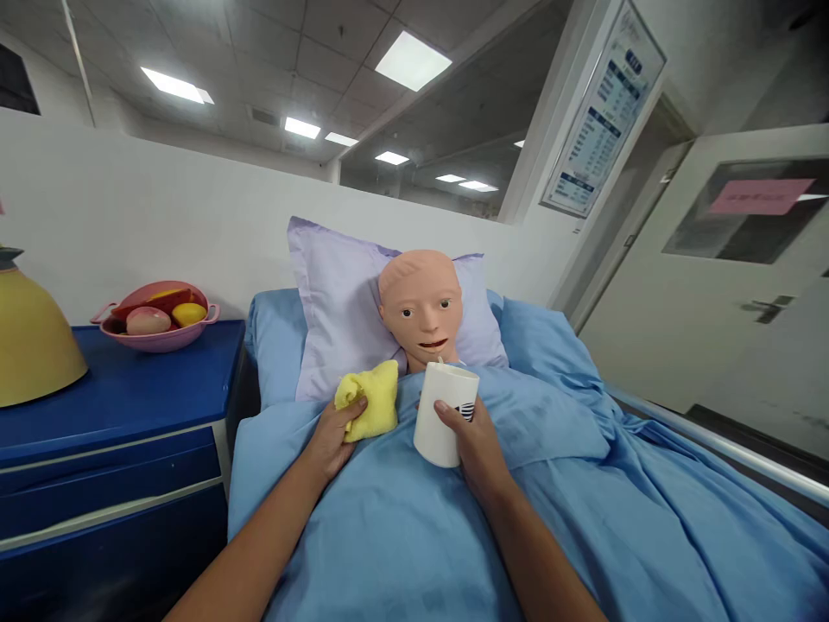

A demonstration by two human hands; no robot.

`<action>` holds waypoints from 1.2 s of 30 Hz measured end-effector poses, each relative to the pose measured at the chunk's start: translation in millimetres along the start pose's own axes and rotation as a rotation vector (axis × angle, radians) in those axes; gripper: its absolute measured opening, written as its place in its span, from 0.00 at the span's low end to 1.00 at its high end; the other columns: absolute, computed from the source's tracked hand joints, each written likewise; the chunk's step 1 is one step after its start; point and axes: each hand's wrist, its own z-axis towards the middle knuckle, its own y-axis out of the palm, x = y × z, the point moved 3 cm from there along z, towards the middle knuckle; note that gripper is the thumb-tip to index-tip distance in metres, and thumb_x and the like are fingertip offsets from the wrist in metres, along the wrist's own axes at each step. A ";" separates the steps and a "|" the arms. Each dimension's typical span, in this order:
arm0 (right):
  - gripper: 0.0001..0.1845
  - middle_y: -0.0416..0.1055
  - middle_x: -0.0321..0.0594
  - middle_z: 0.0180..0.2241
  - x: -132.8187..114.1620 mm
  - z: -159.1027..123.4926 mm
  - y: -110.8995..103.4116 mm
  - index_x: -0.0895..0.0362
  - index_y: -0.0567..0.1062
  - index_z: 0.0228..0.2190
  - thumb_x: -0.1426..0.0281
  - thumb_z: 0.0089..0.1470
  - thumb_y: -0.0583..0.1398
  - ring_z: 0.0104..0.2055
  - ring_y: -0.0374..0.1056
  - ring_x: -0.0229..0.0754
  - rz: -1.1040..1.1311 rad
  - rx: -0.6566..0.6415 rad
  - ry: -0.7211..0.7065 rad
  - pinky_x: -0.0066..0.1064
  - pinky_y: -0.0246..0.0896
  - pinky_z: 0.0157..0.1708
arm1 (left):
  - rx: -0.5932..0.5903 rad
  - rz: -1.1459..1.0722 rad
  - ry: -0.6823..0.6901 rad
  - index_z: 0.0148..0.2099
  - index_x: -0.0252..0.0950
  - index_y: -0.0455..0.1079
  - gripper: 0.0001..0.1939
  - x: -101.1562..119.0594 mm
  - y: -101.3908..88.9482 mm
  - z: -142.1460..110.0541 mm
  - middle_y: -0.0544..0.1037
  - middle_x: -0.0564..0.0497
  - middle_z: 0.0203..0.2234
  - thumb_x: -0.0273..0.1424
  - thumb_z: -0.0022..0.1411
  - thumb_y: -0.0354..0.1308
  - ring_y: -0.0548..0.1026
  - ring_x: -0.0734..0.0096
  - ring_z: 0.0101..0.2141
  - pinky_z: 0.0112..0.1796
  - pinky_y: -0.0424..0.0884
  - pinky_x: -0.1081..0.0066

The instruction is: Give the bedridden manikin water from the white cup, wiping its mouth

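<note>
A folded yellow cloth is gripped in my left hand, its thumb pressed on the front. My right hand is wrapped round a white mug with a dark striped mark; a short pale stick or straw tip shows above its rim. Just beyond the mug, a training manikin's head lies face up on a lilac pillow, mouth slightly parted. Its body is hidden under a blue quilt. Both hands are above the quilt, near the manikin's chin. The mug's inside cannot be seen.
Left of the bed stands a blue bedside cabinet. On it are a pink basket of fruit and a large yellow kettle-like vessel. A metal bed rail runs along the right, with a door beyond.
</note>
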 end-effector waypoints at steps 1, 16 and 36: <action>0.34 0.77 0.42 0.41 -0.1 0.0 -0.1 0.53 0.71 0.50 0.56 0.42 0.69 0.40 0.74 0.50 -0.008 -0.002 0.001 0.39 0.71 0.37 | -0.004 -0.004 -0.003 0.48 0.31 0.71 0.23 0.2 0.2 -0.4 0.80 0.44 0.41 0.31 0.50 0.69 0.79 0.63 0.42 0.50 0.73 0.64; 0.39 0.78 0.41 0.39 0.7 -0.6 1.5 0.51 0.68 0.54 0.56 0.41 0.70 0.38 0.73 0.49 -0.047 -0.031 -0.013 0.38 0.69 0.36 | -0.044 -0.042 -0.004 0.49 0.32 0.71 0.22 -2.3 -2.3 -0.1 0.80 0.44 0.43 0.29 0.51 0.68 0.78 0.61 0.44 0.50 0.72 0.63; 0.33 0.76 0.39 0.40 -4.2 -4.2 4.3 0.52 0.70 0.49 0.55 0.42 0.70 0.35 0.71 0.43 -0.086 -0.040 -0.022 0.32 0.67 0.32 | -0.060 -0.033 -0.002 0.53 0.33 0.69 0.24 -2.8 -2.8 -0.7 0.78 0.43 0.46 0.29 0.54 0.66 0.77 0.61 0.46 0.51 0.71 0.64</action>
